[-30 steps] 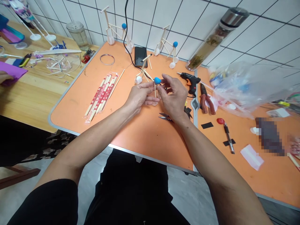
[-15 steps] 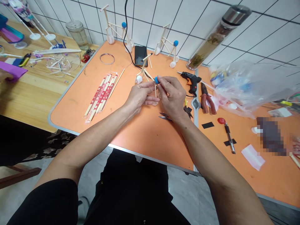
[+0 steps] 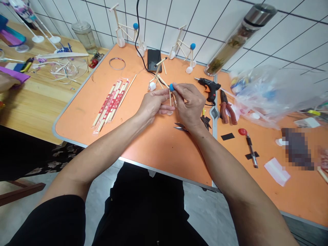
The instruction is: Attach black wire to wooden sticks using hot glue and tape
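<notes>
Over the orange table point(image 3: 107, 136), both my hands work on a small model of wooden sticks point(image 3: 158, 79) with white caps. My left hand point(image 3: 153, 105) is closed around the model's sticks from the left. My right hand point(image 3: 189, 102) pinches the blue ball point(image 3: 171, 87) on top of an upright stick, thumb and forefinger pressed on it. The lower part of the model is hidden between my palms. Small scissors point(image 3: 180, 127) lie just below my right wrist.
A packet of chopsticks point(image 3: 110, 104) lies left of my hands. Two finished stick models point(image 3: 182, 48) stand by the tiled wall near a black phone point(image 3: 153, 60). A glue gun point(image 3: 208, 88), pliers point(image 3: 227, 108), a plastic bag point(image 3: 266, 95) and a bottle point(image 3: 238, 37) are to the right.
My right hand's fingers have closed down over the blue ball, which showed more fully a second ago. My left hand has stayed in place on the sticks.
</notes>
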Tool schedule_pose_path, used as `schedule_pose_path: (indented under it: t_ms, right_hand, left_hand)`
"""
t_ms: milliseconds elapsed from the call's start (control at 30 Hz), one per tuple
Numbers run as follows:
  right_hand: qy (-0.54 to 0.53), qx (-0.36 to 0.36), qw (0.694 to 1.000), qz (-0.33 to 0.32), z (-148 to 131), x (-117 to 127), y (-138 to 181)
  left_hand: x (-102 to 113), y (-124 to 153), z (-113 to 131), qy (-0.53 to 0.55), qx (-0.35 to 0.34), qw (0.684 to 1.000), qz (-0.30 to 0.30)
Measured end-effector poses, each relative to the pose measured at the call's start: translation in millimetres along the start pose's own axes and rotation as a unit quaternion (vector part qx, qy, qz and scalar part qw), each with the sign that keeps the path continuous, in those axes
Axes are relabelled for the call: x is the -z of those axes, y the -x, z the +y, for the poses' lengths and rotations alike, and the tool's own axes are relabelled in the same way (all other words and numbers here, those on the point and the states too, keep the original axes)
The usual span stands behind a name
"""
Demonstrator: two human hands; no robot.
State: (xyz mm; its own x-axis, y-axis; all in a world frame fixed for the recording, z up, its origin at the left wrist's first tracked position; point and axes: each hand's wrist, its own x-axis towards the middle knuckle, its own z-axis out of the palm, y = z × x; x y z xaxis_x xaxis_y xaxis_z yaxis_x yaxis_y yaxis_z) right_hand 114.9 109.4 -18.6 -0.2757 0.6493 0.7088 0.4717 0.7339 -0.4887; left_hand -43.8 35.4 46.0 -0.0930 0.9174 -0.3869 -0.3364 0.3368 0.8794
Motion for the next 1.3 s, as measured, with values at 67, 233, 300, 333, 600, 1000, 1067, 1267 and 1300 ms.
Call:
schedule_pose_path:
  t_ms: [67, 233, 300, 333, 600, 1000, 1067, 1267, 1300]
  right_hand:
    - [0.004, 0.003, 1.000, 0.002, 0.6, -0.3, -0.4]
    - [0.013, 0.010, 1.000, 0.002, 0.8, -0.8, -0.4]
    - [0.007, 0.014, 1.000, 0.005, 0.7, -1.3, -0.3]
    - [0.004, 0.016, 1.000, 0.007, 0.7, -1.7, -0.2]
    - [0.004, 0.004, 1.000, -0.005, 1.7, -2.4, 0.5]
    - [-0.001, 0.049, 0.999, 0.000, 8.4, -3.6, 2.7]
    - [-0.005, 0.052, 0.999, -0.001, 8.4, -3.5, 2.7]
    - [0.004, 0.070, 0.997, 0.009, 7.6, -3.2, 2.4]
    - [0.003, 0.072, 0.997, 0.009, 7.8, -3.4, 2.4]
  left_hand:
    - [0.3, -0.8, -0.9, -0.005, 0.001, 1.000, 0.001]
    - [0.3, -2.3, -1.8, -0.008, -0.002, 1.000, 0.002]
    - [0.1, -2.2, -1.6, -0.006, -0.005, 1.000, 0.003]
    - [-0.1, -2.0, -1.5, -0.006, -0.006, 1.000, 0.003]
    - [-0.3, -0.9, -1.3, -0.010, -0.008, 1.000, 0.000]
    - [-0.8, 0.1, 0.4, -0.015, -0.012, 1.000, -0.001]
    - [-0.6, -0.3, -0.2, -0.015, -0.014, 1.000, 0.000]
    - [0.5, -1.3, -2.3, -0.012, -0.016, 1.000, 0.002]
    - [0.4, -1.2, -2.2, -0.013, -0.015, 1.000, 0.002]
